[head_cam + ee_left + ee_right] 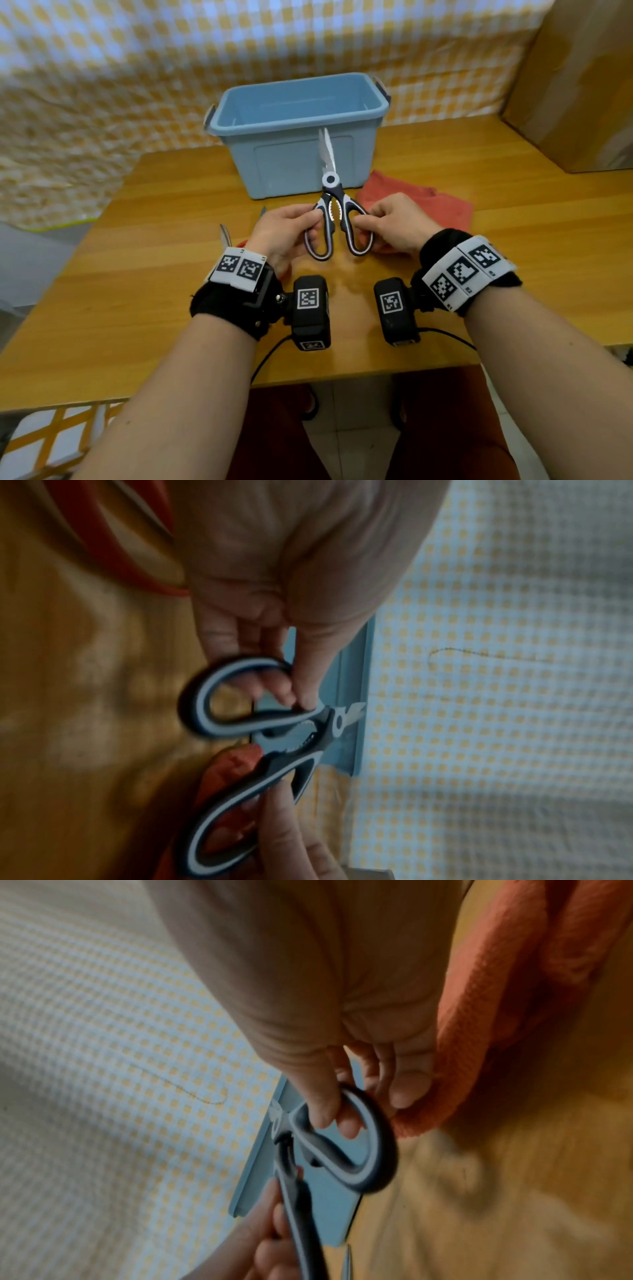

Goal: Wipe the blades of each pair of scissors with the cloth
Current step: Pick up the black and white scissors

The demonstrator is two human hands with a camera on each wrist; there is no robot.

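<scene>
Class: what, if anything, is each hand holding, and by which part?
Both hold the scissors: left hand grips one handle loop, right hand the other.

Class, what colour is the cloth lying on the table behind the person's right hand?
The cloth is orange-red, clearest in the head view.
</scene>
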